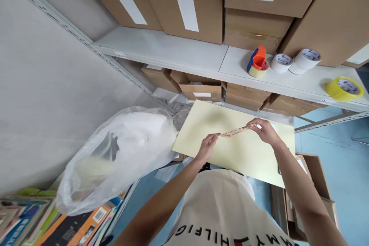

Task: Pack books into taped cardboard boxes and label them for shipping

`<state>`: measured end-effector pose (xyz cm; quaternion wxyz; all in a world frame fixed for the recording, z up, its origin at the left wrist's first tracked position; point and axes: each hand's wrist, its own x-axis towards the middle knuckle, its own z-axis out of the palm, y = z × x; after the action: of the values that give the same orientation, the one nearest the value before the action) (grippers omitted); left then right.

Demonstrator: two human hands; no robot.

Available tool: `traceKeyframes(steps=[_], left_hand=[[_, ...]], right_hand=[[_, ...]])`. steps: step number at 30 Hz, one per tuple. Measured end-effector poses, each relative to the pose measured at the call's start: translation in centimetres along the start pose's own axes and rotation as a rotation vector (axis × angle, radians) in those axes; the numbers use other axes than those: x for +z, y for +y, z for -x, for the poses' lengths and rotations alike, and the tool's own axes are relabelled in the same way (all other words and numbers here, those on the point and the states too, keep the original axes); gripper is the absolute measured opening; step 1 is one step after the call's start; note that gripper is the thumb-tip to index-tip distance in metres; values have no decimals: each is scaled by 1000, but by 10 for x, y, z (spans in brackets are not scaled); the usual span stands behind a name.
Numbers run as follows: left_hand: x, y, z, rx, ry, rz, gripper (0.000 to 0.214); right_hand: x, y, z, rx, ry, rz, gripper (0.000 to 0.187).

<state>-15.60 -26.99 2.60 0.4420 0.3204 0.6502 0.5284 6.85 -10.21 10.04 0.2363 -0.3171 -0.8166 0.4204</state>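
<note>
Between my two hands is a thin, flat printed packet (235,132), beige and orange with a row of small lettering along its edge. I see it almost edge-on, so its exact kind cannot be made out. My left hand (207,147) pinches its left end, and my right hand (264,131) pinches the right end, a little higher. Below them lies a large pale yellow board (198,123). The packet is held above the board, tilted up toward the right.
A grey shelf (173,50) ahead carries cardboard boxes (196,7), white tape rolls (281,62), yellow tape (344,88) and an orange-and-blue tape dispenser (258,59). A translucent plastic bag (121,153) stands left, above stacked books (75,226). Open cartons (315,169) are at right.
</note>
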Motion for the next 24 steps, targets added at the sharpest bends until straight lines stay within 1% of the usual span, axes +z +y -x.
traceKeyframes(steps=[1,2,4,5,7,8,10,13,16,19,21,24], left_hand=[[-1,5,-3,90,19,-55,47],[-2,12,-6,182,8,-112,45],[1,26,-9,340,-88,-238,40],[3,33,-10,390,-146,-300,36],[12,43,-9,418,-224,-397,26],[17,45,-8,402,-232,-416,21],[26,43,-6,325,-193,-372,19],[32,32,-1,139,-99,-152,26],[30,19,0,-47,6,97,37],[25,9,-3,-179,94,276,48],[21,3,-6,-230,119,336,52],[10,-7,-11,-253,138,359,52]], right_hand=[[-2,1,-1,22,-15,0,31],[-4,2,-1,36,-25,-4,31],[-6,2,-2,59,-55,-35,31],[-6,1,-3,73,-71,-58,31],[-4,1,-4,102,-91,-108,31],[-3,1,-4,119,-89,-137,31],[1,5,-4,167,-51,-215,33],[8,16,0,264,35,-391,43],[18,27,8,318,63,-535,54],[34,28,16,375,48,-614,58],[49,26,20,421,60,-647,56],[79,23,19,486,98,-664,53]])
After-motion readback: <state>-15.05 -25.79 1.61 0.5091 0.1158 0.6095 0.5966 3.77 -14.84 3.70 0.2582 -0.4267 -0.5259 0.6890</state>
